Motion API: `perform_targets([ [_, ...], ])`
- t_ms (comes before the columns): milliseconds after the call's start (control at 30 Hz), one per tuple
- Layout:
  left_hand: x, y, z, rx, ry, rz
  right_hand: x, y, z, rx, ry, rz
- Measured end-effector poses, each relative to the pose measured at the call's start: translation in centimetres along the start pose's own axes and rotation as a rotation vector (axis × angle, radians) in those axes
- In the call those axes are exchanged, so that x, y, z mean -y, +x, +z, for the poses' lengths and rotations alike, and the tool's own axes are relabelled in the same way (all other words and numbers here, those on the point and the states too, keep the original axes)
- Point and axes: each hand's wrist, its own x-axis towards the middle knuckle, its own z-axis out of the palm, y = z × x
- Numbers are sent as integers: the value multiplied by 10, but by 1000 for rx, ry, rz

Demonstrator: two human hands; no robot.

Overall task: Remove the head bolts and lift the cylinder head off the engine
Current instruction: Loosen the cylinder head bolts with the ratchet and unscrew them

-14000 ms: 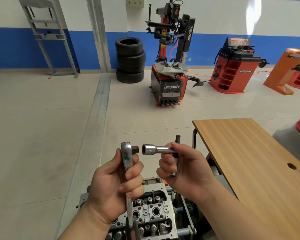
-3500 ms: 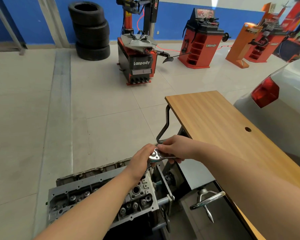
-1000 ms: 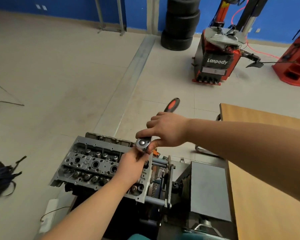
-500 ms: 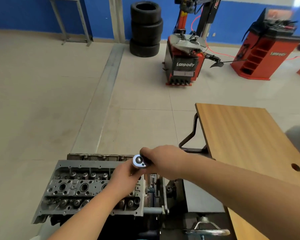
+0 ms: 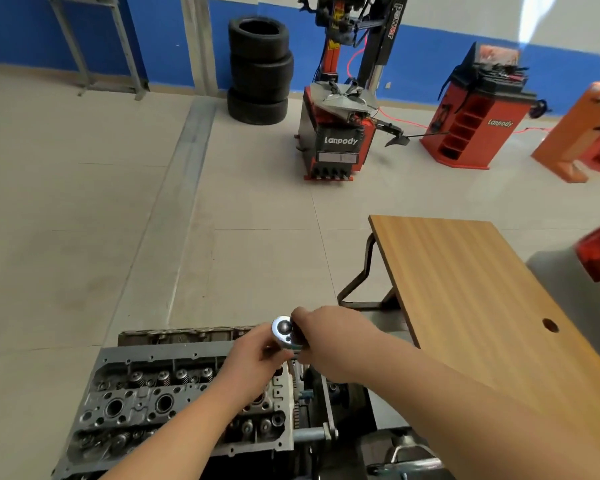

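Cylinder head (image 5: 146, 403), lower left: it sits on the engine, seated on the stand, valve springs and plug wells exposed. It has not been lifted.

Left hand (image 5: 253, 358), centre: the fingers curl under the ratchet head (image 5: 284, 332) and appear to steady the extension or socket beneath it; that part is hidden by the hand, so exactly what it holds cannot be told. The hand lies over the right-hand end of the cylinder head.

Ratchet head: the round chrome cap faces the camera, just above the left hand and touching the fingers of the right.

Right hand (image 5: 329, 341), right of centre: the fingers are wrapped round the ratchet handle, which is covered by the hand. A second ago the handle pointed away from the person, its red-and-black grip visible beyond the knuckles; half a second ago and now the grip is out of sight and the forearm lies along the table side. The handle has therefore been swung through an arc while the ratchet head stayed over the same end of the cylinder head.

Reading: one turning stroke has probably just been made on a head bolt at this end. The bolt itself is hidden, so whether it has loosened cannot be judged. Further strokes here, then the remaining bolts, are likely needed before lifting.

Table (image 5: 465, 289), far right: wooden top, just beside the engine stand.
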Motion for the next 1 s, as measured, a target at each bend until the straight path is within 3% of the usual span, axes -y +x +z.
perform_targets([
  [67,0,1,2,36,14,-23,4,-3,3,13,101,44],
  [133,4,-2,3,59,36,-53,3,0,-1,-18,20,35],
  [333,11,-5,-4,121,-2,-24,-13,17,-20,-33,-126,-162],
  [433,14,-1,-7,101,-1,-14,-10,13,-11,-54,-148,-79],
  [567,12,5,-7,106,-28,6,-1,-9,19,-57,118,150],
  [667,11,5,-7,163,12,26,1,-21,33,-11,285,176],
  [867,11,2,-5,98,99,9,-17,10,13,-187,-114,-189],
  [1000,17,3,-6,2,-10,-54,4,23,12,-226,-133,-117],
])
